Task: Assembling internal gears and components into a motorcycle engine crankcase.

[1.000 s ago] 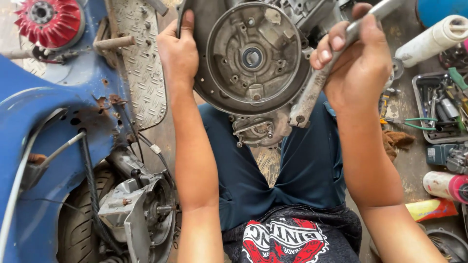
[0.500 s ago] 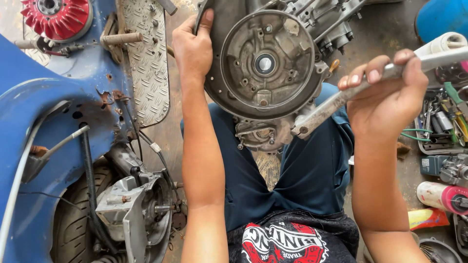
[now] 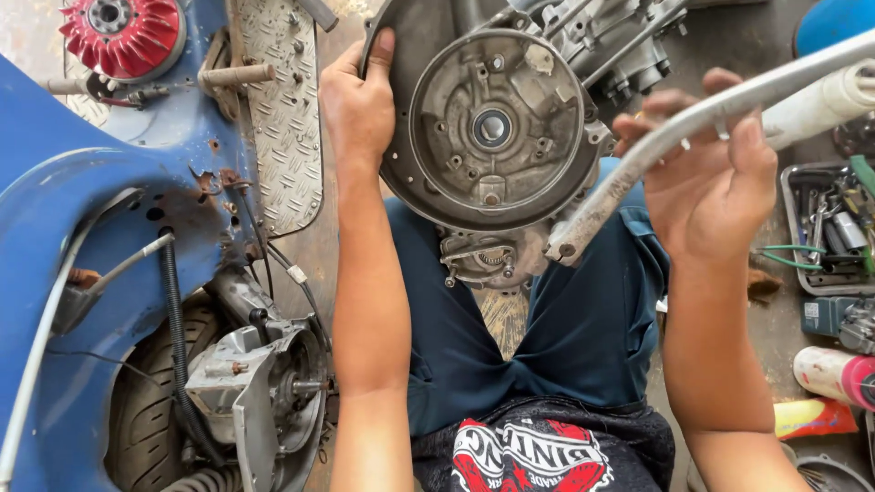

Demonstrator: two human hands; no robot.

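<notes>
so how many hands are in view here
2. The left hand grips the upper left rim of the round engine casing. The right hand holds a long grey metal lever to the casing's right. No other person's hands show.

Moto repair w/shop: blue scooter [image 3: 82, 210], engine case [image 3: 492, 128], tool tray [image 3: 825, 228].

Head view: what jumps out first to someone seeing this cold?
The round grey metal engine casing at top centre, resting over the person's lap, draws the eye first; the left hand grips its left rim. To the right, the right hand holds a long pale metal lever slanting down toward the casing. The rusty blue scooter body fills the left side, with a red finned flywheel top left.
</notes>
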